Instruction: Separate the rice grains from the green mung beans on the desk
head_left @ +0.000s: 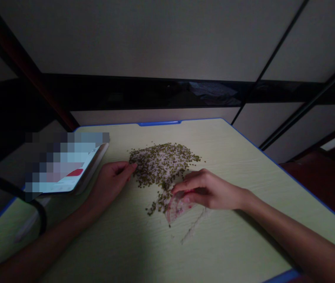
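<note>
A heap of small green beans mixed with whitish grains (161, 159) is spread on the pale, blue-edged table (244, 157). At its left edge, my left hand (116, 175) has thumb and forefinger pinched together; whatever may lie between the tips is too small to make out. My right hand (211, 190) is closed by the heap's lower right side. Its fingers grip a thin, see-through pink piece with a printed pattern (174, 210), partly hidden under the hand. A short tail of green beans (157, 206) runs beside this piece.
A lit tablet (75, 173), partly pixelated, leans at the left of the table, with a dark cable (42, 214) near it. A thin broken line of fine bits (193, 227) lies below my right hand. Pale cabinet panels (143, 39) stand behind the table.
</note>
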The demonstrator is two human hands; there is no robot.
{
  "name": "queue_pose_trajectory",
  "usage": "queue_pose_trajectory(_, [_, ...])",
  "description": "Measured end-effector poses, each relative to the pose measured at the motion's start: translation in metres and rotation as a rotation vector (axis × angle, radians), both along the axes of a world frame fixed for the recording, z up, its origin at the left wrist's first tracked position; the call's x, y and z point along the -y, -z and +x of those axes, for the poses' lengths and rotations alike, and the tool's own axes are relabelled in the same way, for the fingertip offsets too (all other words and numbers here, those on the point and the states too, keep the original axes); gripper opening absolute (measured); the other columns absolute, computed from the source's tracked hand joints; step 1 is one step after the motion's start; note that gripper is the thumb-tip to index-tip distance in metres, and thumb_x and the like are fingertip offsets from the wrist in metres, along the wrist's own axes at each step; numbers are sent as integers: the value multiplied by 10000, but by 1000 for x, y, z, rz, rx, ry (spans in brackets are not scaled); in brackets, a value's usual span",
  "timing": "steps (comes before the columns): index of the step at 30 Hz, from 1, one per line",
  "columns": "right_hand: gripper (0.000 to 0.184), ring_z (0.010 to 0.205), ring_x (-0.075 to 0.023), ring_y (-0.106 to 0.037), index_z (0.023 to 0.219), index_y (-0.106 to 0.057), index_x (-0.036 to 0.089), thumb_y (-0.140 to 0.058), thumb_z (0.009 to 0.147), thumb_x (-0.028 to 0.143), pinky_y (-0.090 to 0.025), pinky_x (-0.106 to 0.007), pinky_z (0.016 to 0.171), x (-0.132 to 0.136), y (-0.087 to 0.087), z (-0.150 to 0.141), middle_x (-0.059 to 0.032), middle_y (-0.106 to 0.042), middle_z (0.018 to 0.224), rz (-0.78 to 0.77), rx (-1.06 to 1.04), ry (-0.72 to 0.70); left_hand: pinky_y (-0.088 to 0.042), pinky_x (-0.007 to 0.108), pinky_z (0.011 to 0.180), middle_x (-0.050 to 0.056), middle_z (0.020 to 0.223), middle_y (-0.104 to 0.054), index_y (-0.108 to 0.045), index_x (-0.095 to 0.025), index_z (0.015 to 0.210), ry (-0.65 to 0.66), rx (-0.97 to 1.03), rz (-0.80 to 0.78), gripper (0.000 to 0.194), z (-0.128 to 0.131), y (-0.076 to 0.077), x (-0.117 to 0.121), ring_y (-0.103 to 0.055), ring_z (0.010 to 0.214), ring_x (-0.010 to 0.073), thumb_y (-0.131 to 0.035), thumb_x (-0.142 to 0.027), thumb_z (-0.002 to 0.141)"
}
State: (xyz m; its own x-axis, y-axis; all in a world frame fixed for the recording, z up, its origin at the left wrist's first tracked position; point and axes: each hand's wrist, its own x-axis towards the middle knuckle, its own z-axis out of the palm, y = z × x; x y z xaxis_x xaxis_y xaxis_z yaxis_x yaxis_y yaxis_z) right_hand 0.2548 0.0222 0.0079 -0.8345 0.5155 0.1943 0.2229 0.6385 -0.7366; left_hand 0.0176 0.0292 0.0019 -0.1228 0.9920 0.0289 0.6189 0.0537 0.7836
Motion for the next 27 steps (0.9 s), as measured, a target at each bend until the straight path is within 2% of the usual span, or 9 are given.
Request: queue_pose_trajectory(27, [248,721,-120,-555,1039,-588,102,-460,845,189,-451,-228,639,1,2,1,-77,-611,843,9,-2,-2,-241,215,397,-75,361,-311,-354,-197,401,-9,-9,-6,345,1,-3,2,-316,375,78,-481,-386,660])
